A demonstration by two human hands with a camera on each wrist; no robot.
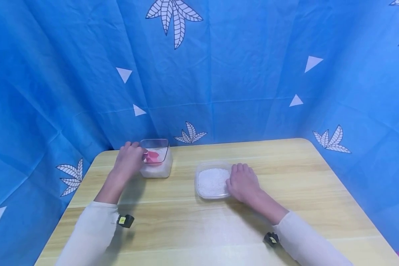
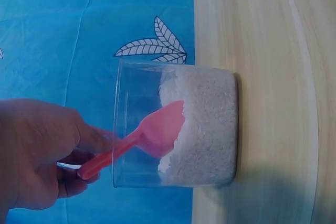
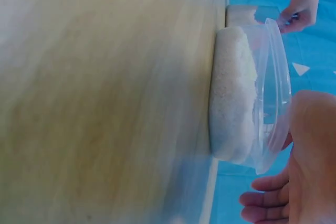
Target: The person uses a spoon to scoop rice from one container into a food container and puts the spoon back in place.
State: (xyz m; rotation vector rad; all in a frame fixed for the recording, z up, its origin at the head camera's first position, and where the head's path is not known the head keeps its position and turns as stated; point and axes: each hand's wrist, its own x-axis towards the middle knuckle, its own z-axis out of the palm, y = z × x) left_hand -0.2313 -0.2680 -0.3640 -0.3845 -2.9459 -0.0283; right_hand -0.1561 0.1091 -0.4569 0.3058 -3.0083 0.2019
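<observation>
In the left wrist view, my left hand (image 2: 47,150) pinches the handle of a pink scoop (image 2: 163,127). The scoop's bowl is tilted down into the white rice (image 2: 205,124), its front edge buried. That rice partly fills a tall clear container (image 2: 123,171) standing at the table's back left. My right hand (image 1: 242,183) is at the right side of a low clear plastic tub (image 1: 197,184), which also holds rice (image 1: 212,181). Its thumb touches the tub's rim, while the other fingers (image 3: 265,199) hang loosely outside the wall.
Both containers stand on a light wooden table (image 1: 186,229), with bare wood between them. A blue curtain (image 1: 239,74) with leaf prints hangs close behind the table and along both sides. Small dark cameras (image 1: 125,221) are strapped to the wrists.
</observation>
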